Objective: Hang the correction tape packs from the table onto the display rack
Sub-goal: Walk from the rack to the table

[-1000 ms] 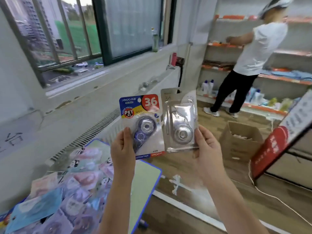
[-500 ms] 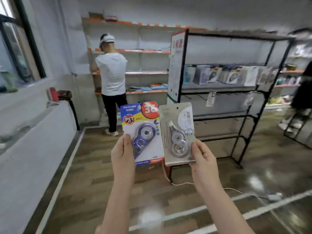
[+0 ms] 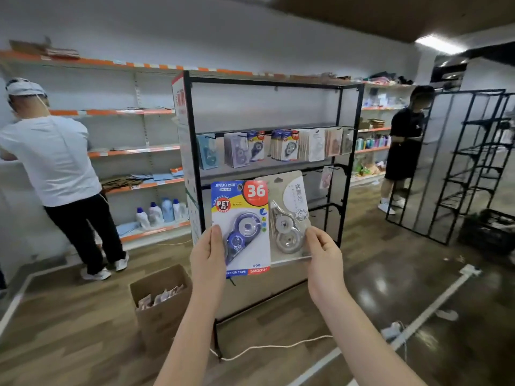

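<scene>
Before the display rack [image 3: 192, 162], each hand grips one pack: left hand [image 3: 207, 257] blue pack [image 3: 241, 227], right hand [image 3: 324, 257] beige pack [image 3: 287, 215].

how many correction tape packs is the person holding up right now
2. The blue pack marked 36 is held by the left hand; the beige pack is held by the right hand, its left edge tucked behind the blue one. More hang on the display rack behind.

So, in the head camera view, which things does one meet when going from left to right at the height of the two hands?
Person in white T-shirt → open cardboard box on the floor → left hand → blue-and-yellow correction tape pack → grey correction tape pack → right hand → empty black metal rack.
</scene>
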`<action>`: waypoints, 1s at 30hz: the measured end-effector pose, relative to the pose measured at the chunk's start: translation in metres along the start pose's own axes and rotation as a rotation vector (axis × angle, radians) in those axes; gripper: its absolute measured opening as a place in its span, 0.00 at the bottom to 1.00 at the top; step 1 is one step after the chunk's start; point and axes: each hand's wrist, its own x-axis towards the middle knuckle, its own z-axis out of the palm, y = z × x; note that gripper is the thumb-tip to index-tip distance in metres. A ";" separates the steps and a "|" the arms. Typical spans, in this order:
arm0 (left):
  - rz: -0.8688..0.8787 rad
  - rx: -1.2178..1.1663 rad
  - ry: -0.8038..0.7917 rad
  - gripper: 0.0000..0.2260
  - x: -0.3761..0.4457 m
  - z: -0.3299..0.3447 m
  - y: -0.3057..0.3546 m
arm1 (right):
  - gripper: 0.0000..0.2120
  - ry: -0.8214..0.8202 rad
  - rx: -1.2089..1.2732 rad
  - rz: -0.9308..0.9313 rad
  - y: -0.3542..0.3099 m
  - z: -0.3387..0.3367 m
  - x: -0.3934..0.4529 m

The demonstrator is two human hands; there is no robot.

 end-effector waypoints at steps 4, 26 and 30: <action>-0.015 -0.016 -0.073 0.14 0.040 0.054 -0.035 | 0.08 0.053 -0.015 -0.002 0.020 -0.013 0.067; -0.070 -0.151 -0.234 0.17 0.222 0.418 -0.200 | 0.09 0.397 -0.036 -0.013 0.065 -0.143 0.443; -0.060 -0.167 -0.219 0.17 0.239 0.499 -0.207 | 0.09 0.395 -0.068 -0.052 0.053 -0.180 0.519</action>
